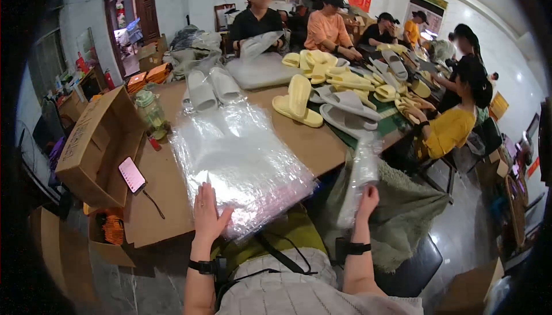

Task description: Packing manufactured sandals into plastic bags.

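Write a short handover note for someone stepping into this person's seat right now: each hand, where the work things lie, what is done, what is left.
Left hand: flat on the near edge of the stack of clear plastic bags, holding nothing.
Right hand: grip closed on one clear bag, lifted off the table's right edge.
White slippers lie beyond the stack; yellow slippers to their right.
Done: one bag taken.
Left: that bag looks empty; loose slippers remain on the table.

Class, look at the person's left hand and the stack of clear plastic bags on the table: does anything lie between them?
Nothing visible does. The left hand already rests flat on the near edge of the stack of clear plastic bags. The phone lies off to the left.
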A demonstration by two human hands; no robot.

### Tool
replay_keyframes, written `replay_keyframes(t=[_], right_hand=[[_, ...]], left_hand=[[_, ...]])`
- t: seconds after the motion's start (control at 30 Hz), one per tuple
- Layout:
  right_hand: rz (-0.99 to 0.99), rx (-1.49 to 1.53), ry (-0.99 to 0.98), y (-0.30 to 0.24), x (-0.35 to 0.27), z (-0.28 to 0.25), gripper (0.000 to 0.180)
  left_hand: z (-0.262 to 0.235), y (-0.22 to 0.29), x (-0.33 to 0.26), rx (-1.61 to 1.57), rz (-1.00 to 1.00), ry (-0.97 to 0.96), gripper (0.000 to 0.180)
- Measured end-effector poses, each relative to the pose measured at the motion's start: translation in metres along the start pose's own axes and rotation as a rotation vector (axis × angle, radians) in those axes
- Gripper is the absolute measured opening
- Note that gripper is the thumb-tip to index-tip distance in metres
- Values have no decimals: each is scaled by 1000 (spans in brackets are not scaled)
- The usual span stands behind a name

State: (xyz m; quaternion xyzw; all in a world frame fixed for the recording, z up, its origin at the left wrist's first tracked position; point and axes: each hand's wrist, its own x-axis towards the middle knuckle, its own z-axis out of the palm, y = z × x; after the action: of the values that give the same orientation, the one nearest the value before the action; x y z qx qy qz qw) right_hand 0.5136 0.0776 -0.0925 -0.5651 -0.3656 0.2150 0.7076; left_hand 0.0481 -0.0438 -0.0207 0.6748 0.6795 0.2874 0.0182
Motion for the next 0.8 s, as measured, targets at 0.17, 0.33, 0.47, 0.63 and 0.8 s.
replay_keyframes(t=[0.17,0.33,0.47,0.63,0.8], right_hand=[[458,1083,210,210,92,-165,46],[697,795,254,264,54,-194,46],[1146,705,713,122,-27,-50,34],[132,78,260,78,6,-2,33],[-582,-258,-352,-46,25,131,13]], left_hand=[[7,14,18,7,21,-31,92],[17,4,16,36,42,-22,93],[-10,-1,-7,108,-64,-3,92],[10,9,14,30,17,-8,92],[3,-4,3,36,-20,19,91]])
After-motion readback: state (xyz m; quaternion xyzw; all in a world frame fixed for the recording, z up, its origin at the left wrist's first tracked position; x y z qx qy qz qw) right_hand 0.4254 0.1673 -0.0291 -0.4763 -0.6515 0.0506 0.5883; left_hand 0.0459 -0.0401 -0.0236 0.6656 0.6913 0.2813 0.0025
